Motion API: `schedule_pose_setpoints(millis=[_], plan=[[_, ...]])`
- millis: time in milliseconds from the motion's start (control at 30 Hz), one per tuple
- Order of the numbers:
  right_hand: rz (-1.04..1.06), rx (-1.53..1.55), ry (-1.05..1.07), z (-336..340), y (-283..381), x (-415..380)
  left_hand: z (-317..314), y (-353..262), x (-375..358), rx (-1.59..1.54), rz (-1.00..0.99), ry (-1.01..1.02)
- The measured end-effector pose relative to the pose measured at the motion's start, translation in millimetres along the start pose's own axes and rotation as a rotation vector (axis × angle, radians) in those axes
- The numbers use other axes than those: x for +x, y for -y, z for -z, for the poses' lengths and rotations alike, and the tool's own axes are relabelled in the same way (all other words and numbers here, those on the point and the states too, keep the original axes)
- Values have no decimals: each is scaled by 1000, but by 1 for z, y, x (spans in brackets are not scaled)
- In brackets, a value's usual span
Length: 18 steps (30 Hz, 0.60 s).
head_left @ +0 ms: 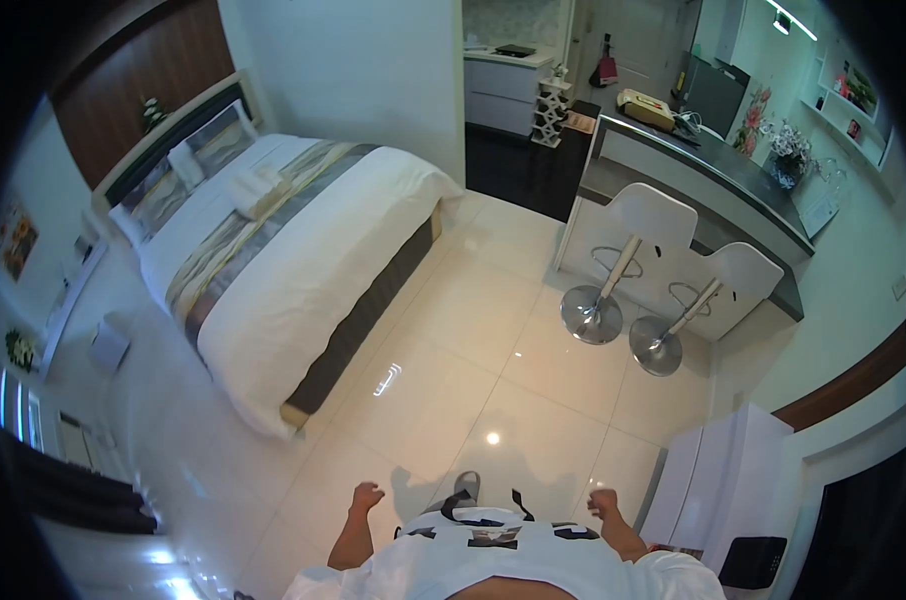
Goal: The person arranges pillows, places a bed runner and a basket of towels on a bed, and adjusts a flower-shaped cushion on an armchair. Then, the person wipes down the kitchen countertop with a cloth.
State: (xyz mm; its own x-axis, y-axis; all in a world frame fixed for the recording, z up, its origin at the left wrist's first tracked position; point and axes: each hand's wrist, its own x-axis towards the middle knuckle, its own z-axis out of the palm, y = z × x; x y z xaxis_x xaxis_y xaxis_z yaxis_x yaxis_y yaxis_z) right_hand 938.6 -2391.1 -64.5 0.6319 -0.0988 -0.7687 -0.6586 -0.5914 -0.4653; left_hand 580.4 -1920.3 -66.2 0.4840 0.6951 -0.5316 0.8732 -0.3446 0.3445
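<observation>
My left hand (368,494) hangs beside my body over the tiled floor, its fingers loosely bent and apart, with nothing in it. On the other side, my right hand (602,503) hovers near the white cabinet, also loosely curled and holding nothing that I can see. Neither hand touches any object. Between them is my white shirt (493,560), with dark straps and printed patches at the front. One grey slipper (468,484) shows ahead of the shirt.
A made bed (303,270) with folded towels (258,192) stands ahead left. Ahead right are two white bar stools (653,215) (738,275) at a dark-topped counter (713,165). A white cabinet (708,475) stands close on my right. Glossy tiles (443,370) cover the floor.
</observation>
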Motion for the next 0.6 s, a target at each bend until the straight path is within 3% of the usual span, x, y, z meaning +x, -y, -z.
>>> schedule_pose_setpoints(millis=[33,100,200,267,400,433,500,533,567,600], plan=[[-168,68,65,13,-5,19,16,-30,35,-72,-86,-20],[-239,103,86,23,14,23,49,-95,100,-162,-254,-65],[-81,262,17,18,59,19,73,-198,188,-286,-504,-131],[-67,282,22,0,90,42,87,-263,240,-355,-551,-26],[-451,351,120,-54,132,151,107,-350,336,-309,-639,96],[-447,365,165,-70,147,186,110,-358,364,-262,-670,74],[-369,469,361,-97,185,290,116,-361,412,-63,-612,-16],[-333,522,459,-105,233,304,139,-373,422,-132,-358,164],[-128,396,382,-110,284,324,162,-379,429,-194,-95,344],[70,232,271,-111,368,308,177,-371,451,-286,-147,376]])
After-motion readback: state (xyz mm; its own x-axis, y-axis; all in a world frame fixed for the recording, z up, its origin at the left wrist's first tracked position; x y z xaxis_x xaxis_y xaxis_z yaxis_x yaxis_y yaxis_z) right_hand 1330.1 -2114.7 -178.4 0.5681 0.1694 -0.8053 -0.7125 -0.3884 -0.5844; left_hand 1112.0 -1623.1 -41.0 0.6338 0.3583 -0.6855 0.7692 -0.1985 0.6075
